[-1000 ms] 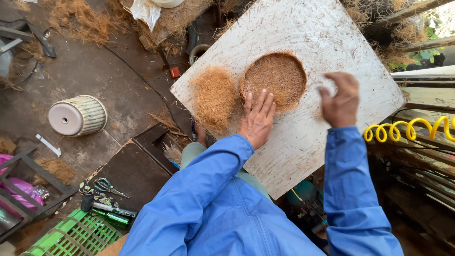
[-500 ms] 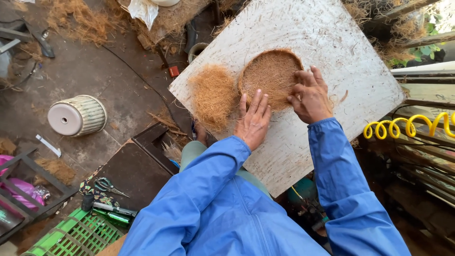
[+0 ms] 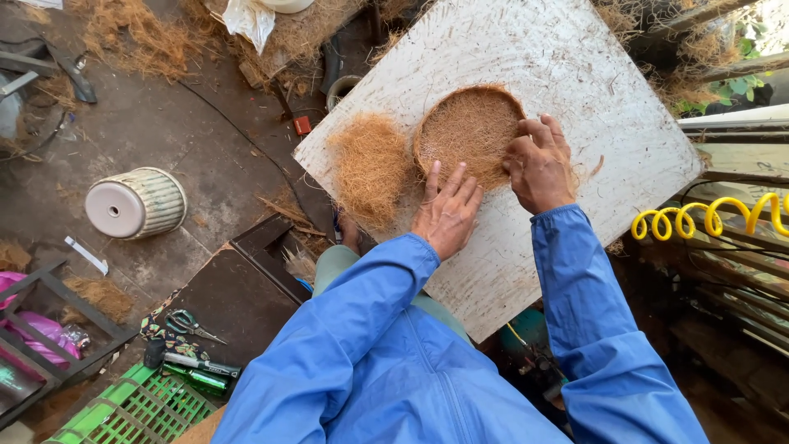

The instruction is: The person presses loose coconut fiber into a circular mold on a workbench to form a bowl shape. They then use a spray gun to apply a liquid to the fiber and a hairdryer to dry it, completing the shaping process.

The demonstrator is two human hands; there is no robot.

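A round bowl-shaped mat of brown coconut fibre point(image 3: 468, 130) lies on a worn white board point(image 3: 575, 66). My left hand point(image 3: 445, 212) rests flat with fingers spread on the bowl's near edge. My right hand point(image 3: 538, 164) presses on its right rim, fingers curled over the fibre. A loose heap of lighter fibre point(image 3: 370, 168) sits on the board just left of the bowl. Both arms are in blue sleeves.
On the ground to the left lie an overturned ribbed white pot point(image 3: 136, 203), scissors point(image 3: 191, 323), a green crate point(image 3: 123, 411) and a pink bag in a metal frame point(image 3: 33, 329). A yellow coiled hose point(image 3: 707, 215) hangs at the right. More fibre litters the ground.
My right hand, raised in a fist to the right a second ago, has come down onto the bowl's right rim. The left hand has stayed on the near edge.
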